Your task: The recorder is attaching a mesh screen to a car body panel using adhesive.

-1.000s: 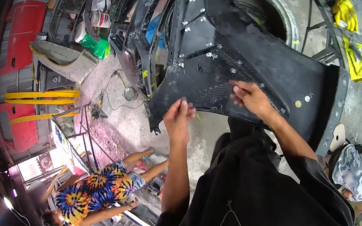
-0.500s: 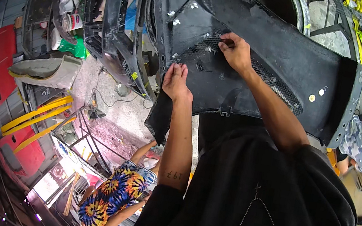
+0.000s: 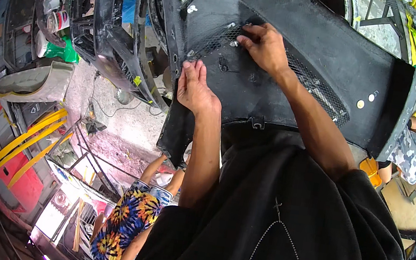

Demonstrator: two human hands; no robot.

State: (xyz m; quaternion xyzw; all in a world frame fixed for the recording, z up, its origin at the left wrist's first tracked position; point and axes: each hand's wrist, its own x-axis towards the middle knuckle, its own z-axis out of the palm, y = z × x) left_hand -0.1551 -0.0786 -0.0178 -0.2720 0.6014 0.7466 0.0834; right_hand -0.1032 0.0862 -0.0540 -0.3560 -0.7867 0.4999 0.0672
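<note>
A large black car body panel (image 3: 332, 57) lies in front of me, with strips of black mesh (image 3: 311, 86) set into its slots. My left hand (image 3: 198, 88) is at the panel's left edge, beside the lower end of one mesh strip. Its thumb and fingers are pinched together; what is between them is hidden. My right hand (image 3: 267, 50) bends over the upper part of that strip, thumb and forefinger close together at the mesh. A small whitish wing-shaped piece (image 3: 233, 43) sits by its thumb. Similar pieces (image 3: 192, 9) dot the panel's upper left.
More black bumper-like parts (image 3: 111, 19) stand at the left. A person in a colourful tie-dye shirt (image 3: 124, 220) is at lower left, another in a camouflage top (image 3: 409, 155) at right. Yellow strips (image 3: 29, 138) and red panels (image 3: 17, 182) lie far left.
The view has shifted slightly, so the panel sits a little further left and up. My right hand has moved slightly along the mesh; my left hand stays at the panel's edge.
</note>
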